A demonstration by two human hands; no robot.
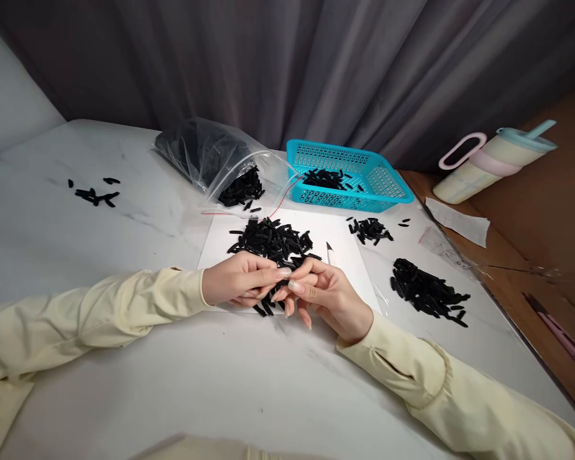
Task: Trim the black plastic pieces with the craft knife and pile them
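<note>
My left hand (pixel 243 278) and my right hand (pixel 328 291) meet at the fingertips over the near part of a white sheet (pixel 347 246). The left thumb presses against its fingers; what it pinches, if anything, is too small to tell. On the right, the thumb and index finger come together in a pinch while the other fingers hang loosely curled; nothing can be made out between them. A pile of small black elongated pieces (pixel 271 237) lies on the sheet just beyond and under my hands. A dark pointed tool (pixel 329 249) lies beside the pile.
A clear bag (pixel 186 150) of black pieces and a blue basket (pixel 388 206) holding more stand behind the sheet. Further piles lie right (pixel 424 287), back right (pixel 371 230) and far left (pixel 96 197). A tumbler (pixel 489 169), paper (pixel 457 220) and a pink-handled tool (pixel 563 335) are at right.
</note>
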